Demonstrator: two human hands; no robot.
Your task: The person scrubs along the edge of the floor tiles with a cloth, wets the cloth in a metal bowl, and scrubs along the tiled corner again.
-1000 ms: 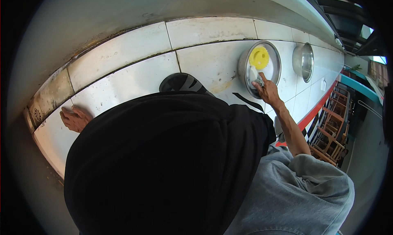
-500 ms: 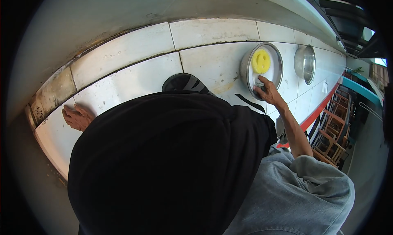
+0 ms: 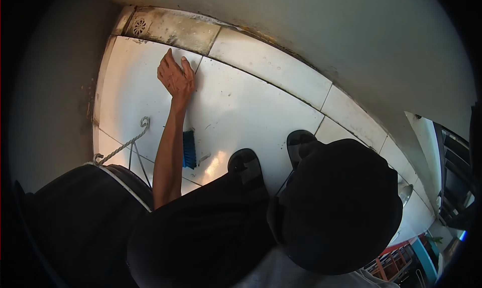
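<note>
Head view: the left hand [image 3: 176,78] is seen at upper left over the tiled floor [image 3: 241,97], fingers loosely spread, nothing seen gripped; whether the tile is touched cannot be told. The blue brush [image 3: 189,150] could be knocked, as it is partly covered by the left forearm [image 3: 169,147]; footing could be lost if the tile is slick. The brush is placed left of centre, below the hand and apart from it. The right hand is not shown; its state cannot be told.
</note>
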